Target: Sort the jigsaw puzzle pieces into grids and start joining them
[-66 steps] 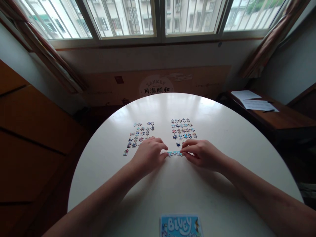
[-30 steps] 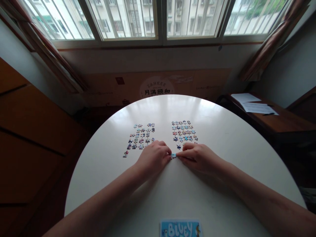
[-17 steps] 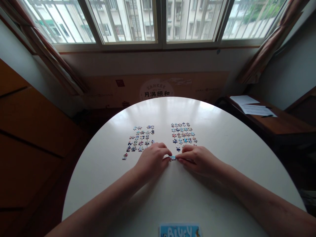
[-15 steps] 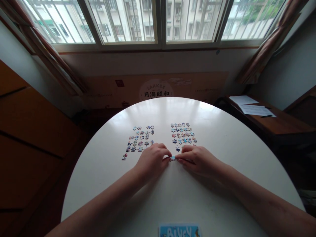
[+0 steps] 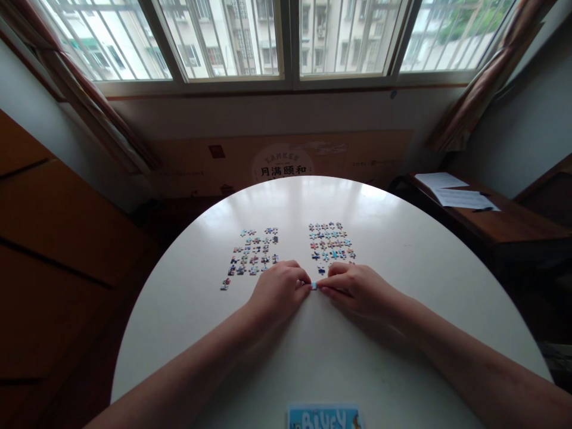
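A small light-blue puzzle piece [image 5: 314, 286] lies between my fingertips on the round white table [image 5: 286, 369]. My left hand [image 5: 282, 286] pinches its left side, thumb and forefinger closed together. On the other side my right hand [image 5: 351, 285] has its fingers closed at the piece's right edge. Beyond my left hand a group of loose puzzle pieces [image 5: 254, 260] is laid out in rows. A second group of pieces [image 5: 331, 244] spreads in rows beyond my right hand, which partly hides its nearest row.
A blue box [image 5: 325, 418] with white lettering sits at the near edge of the view. Papers [image 5: 465, 199] and pens rest on a wooden desk [image 5: 513, 223] at the right. Windows and curtains stand behind the table.
My left thumb has closed in slightly toward the forefinger beside the blue piece. Otherwise both hands keep nearly the same position.
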A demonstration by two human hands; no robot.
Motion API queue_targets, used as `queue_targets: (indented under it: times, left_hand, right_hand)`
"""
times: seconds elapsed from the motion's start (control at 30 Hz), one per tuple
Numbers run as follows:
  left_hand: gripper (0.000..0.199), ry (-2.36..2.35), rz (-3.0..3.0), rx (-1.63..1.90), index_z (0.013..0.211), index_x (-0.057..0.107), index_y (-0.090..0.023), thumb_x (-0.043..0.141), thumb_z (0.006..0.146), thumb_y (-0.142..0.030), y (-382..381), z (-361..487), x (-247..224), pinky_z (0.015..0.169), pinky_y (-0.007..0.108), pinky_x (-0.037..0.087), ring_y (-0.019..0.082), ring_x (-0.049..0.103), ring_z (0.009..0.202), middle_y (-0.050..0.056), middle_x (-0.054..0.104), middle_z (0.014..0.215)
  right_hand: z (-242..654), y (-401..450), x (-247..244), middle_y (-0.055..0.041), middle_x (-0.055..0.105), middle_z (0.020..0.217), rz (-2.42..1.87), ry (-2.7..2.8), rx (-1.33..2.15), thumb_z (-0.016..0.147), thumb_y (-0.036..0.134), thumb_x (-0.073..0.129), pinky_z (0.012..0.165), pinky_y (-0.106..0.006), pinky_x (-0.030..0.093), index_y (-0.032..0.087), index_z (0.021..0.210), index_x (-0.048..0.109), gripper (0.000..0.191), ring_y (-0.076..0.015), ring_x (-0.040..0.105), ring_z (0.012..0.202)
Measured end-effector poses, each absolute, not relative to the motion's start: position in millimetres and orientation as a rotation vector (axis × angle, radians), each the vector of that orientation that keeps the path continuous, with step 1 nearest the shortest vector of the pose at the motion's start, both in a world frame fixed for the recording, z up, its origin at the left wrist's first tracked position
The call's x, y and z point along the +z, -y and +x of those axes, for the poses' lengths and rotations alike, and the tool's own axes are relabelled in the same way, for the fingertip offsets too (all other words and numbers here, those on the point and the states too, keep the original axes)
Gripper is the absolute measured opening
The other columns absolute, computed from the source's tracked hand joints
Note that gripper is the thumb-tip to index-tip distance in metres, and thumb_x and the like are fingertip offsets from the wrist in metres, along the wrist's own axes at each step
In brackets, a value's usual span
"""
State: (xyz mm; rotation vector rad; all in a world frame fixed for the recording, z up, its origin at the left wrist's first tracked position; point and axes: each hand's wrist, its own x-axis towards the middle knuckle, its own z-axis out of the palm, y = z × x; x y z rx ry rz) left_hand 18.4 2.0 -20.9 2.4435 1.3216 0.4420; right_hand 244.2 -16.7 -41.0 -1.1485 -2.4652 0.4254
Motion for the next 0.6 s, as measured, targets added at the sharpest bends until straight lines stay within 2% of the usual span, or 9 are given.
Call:
queue_targets:
  times: [0.17, 0.4, 0.5, 0.6]
  left_hand:
    - [0.012, -1.321, 2.442, 0.443, 0.083, 0.077, -0.025, 0.067, 0.085, -0.02, -2, 18, -21, 0.071, 0.032, 0.048, 0.019, 0.065, 0.081, 0.002, 0.071, 0.089]
    - [0.012, -1.308, 2.429, 0.445, 0.084, 0.076, -0.025, 0.066, 0.084, -0.018, -1, 18, -23, 0.072, 0.032, 0.048, 0.02, 0.065, 0.085, 0.002, 0.071, 0.091]
    - [0.013, -1.306, 2.428, 0.455, 0.085, 0.077, -0.025, 0.066, 0.085, -0.018, 0, 19, -22, 0.074, 0.032, 0.049, 0.02, 0.065, 0.086, 0.002, 0.072, 0.093]
    - [0.016, -1.273, 2.442, 0.472, 0.087, 0.077, -0.026, 0.064, 0.086, -0.017, 0, 19, -23, 0.076, 0.032, 0.05, 0.021, 0.065, 0.088, 0.002, 0.072, 0.093]
  right_hand:
    - [246, 15, -41, -0.0027, 0.066, 0.091, -1.101, 2.408, 0.545, 0.097, 0.026, 0.057, 0.069, -0.023, 0.041, 0.03, 0.115, 0.075, 0.026, -0.0115, 0.06, 0.077]
    - [255, 17, -30, -0.0046, 0.068, 0.092, -1.167, 2.33, 0.601, 0.094, 0.019, 0.055, 0.073, -0.025, 0.044, 0.019, 0.091, 0.077, 0.022, -0.0128, 0.061, 0.079]
    - [255, 18, -26, -0.0037, 0.067, 0.09, -1.187, 2.365, 0.608, 0.092, 0.018, 0.057, 0.071, -0.024, 0.043, 0.019, 0.087, 0.077, 0.02, -0.0119, 0.06, 0.077]
    - [254, 19, -25, -0.0022, 0.066, 0.088, -1.196, 2.396, 0.597, 0.09, 0.019, 0.059, 0.069, -0.023, 0.042, 0.022, 0.09, 0.077, 0.019, -0.0113, 0.059, 0.076]
